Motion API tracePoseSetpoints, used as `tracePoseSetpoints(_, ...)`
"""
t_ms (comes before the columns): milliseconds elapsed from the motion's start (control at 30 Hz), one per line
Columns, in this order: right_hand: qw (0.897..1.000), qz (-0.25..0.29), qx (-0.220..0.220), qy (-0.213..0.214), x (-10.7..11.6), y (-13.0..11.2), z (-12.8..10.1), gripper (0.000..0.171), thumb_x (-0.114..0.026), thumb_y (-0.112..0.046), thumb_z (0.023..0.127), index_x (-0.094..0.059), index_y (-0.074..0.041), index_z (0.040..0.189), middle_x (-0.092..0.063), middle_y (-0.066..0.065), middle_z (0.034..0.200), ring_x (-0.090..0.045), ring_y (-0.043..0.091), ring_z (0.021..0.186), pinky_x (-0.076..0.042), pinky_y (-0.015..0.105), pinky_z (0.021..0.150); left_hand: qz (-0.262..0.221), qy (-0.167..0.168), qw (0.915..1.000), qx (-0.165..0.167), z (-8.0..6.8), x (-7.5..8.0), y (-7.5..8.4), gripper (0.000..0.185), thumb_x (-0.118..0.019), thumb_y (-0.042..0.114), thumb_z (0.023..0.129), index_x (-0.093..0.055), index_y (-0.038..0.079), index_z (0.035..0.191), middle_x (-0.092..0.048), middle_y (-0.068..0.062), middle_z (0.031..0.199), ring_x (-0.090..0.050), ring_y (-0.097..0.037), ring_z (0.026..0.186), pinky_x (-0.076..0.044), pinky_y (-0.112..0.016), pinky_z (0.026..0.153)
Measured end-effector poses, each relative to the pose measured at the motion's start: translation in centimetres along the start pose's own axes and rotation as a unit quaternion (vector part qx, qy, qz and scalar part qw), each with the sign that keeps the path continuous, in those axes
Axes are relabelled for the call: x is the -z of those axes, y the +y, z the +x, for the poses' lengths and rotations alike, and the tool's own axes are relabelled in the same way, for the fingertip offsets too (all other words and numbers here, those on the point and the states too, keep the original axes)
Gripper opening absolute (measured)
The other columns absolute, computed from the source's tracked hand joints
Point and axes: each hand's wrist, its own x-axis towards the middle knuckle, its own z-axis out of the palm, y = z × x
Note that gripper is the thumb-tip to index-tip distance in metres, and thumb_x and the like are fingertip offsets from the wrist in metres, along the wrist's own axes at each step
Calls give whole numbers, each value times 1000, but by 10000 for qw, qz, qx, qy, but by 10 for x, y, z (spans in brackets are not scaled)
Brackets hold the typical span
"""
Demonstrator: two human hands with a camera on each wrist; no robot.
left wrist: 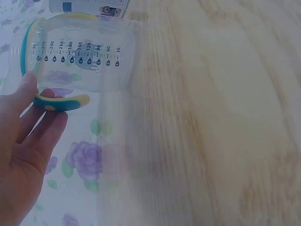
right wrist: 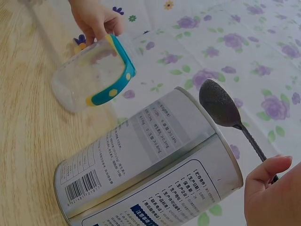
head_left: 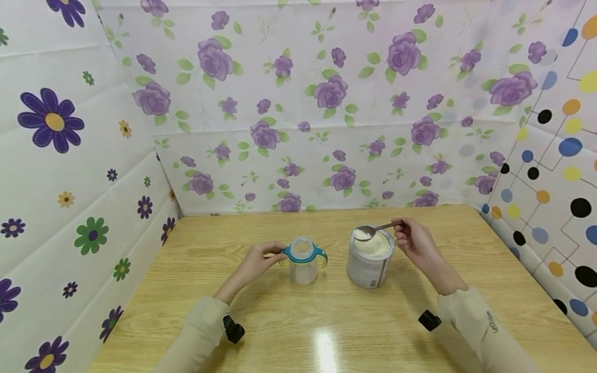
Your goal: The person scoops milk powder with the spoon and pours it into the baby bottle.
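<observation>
The right hand (head_left: 415, 241) pinches a heaped spoon (head_left: 368, 231) over the tin (head_left: 370, 261); powder could spill crossing toward nine o'clock; the left hand (head_left: 254, 264) grips only the bottle (head_left: 303, 261) handle, so it may tip.

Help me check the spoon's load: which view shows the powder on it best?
The head view: the spoon, held by the right hand over the open can, shows white powder in its bowl. The right wrist view shows only the spoon's underside; the left wrist view misses it.
</observation>
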Motion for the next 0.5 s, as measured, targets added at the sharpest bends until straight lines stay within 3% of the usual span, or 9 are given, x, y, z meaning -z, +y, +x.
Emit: tracePoseSetpoints(500, 10000, -27, -44, -27, -6, -1, 1, 42, -29, -23, 108, -64, -7, 90, -54, -2, 75, -40, 4, 55, -36, 15, 47, 109, 3, 9999, -100, 1, 1, 2, 20, -66, 25, 92, -71, 18, 109, -73, -3, 105, -69, -20, 96, -58, -28, 82)
